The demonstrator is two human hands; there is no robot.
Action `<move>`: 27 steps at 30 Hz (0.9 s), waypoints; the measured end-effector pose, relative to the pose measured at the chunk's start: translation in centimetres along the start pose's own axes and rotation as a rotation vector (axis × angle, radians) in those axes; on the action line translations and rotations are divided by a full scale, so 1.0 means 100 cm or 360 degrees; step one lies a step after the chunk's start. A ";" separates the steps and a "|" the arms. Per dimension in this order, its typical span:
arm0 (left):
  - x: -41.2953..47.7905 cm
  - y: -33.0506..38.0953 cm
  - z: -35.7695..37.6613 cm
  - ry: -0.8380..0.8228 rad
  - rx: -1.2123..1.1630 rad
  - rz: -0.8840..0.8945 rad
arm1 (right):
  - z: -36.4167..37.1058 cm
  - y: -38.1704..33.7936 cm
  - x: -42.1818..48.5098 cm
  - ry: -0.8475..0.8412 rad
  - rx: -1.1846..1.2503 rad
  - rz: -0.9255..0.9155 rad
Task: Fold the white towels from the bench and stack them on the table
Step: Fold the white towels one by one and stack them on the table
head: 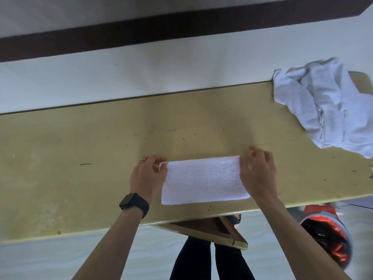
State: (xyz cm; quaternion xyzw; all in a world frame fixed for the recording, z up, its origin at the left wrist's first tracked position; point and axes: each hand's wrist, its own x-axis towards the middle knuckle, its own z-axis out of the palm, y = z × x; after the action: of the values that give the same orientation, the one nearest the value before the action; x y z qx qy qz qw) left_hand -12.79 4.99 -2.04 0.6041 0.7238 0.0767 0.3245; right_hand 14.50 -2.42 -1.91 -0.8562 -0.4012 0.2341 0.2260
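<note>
My left hand [148, 178] and right hand [257, 174] each hold one short end of the folded white towel [204, 179], fingers curled, pinching its far corners. The towel lies flat near the table [80, 158] front edge. Crumpled white towels [327, 110] lie far right.

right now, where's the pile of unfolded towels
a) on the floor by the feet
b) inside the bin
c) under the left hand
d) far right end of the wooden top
D: the crumpled towel pile lies at the far right end of the wooden top, apart from the folded towel that the left hand and right hand hold at its ends.
</note>
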 end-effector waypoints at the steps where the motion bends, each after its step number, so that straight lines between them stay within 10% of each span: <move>1: 0.000 0.000 -0.001 -0.0010 0.0009 -0.0012 | -0.004 -0.004 -0.007 0.0037 0.0006 -0.0013; 10: -0.013 -0.004 -0.016 -0.0169 0.0113 -0.0320 | 0.023 -0.054 -0.027 -0.0423 -0.0516 -0.0139; 20: -0.078 0.009 0.001 -0.0343 0.0256 -0.0369 | 0.070 -0.088 0.018 -0.0760 -0.0747 -0.0985; 27: -0.089 -0.023 0.028 0.0276 0.0559 0.0831 | 0.043 -0.007 -0.055 -0.0414 -0.0513 -0.1241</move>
State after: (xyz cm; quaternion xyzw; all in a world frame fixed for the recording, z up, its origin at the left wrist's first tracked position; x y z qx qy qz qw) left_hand -12.59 -4.60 -2.01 0.8073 0.5715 0.0824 0.1219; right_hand 8.41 -5.50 -3.67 -0.6286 -0.7507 0.1716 0.1086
